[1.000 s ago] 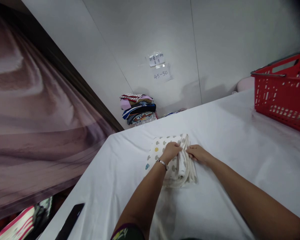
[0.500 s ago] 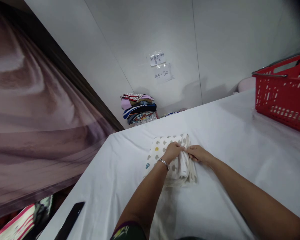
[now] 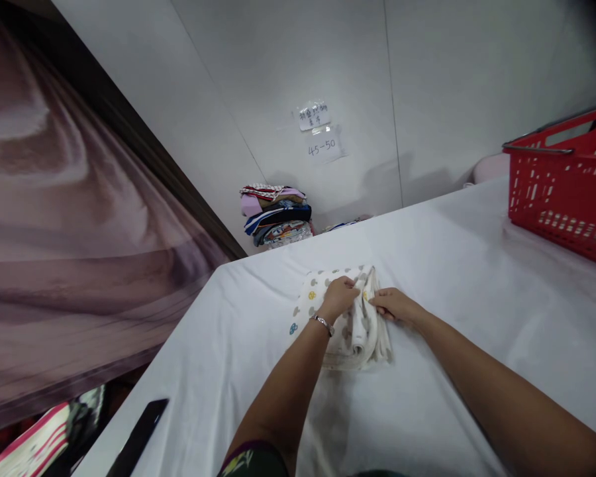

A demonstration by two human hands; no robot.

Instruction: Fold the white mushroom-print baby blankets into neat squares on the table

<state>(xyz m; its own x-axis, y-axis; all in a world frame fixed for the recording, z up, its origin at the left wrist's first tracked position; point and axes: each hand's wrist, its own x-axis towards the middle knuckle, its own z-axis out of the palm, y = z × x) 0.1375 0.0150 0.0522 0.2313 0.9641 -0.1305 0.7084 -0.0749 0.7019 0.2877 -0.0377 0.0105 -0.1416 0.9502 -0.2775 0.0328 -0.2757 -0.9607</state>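
A red basket (image 3: 571, 182) is standing at the right, folded fabrics (image 3: 278, 215) are lying stacked near the grey wall (image 3: 442, 86), and a pinkish curtain (image 3: 79, 252) is hanging at left.

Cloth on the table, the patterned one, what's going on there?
A person has the left hand and right hand at the layered edge of a folded patterned cloth, fingers pinching it. The cloth lies on a white-covered table, its layers loosely bunched there. A red basket stands to the right.
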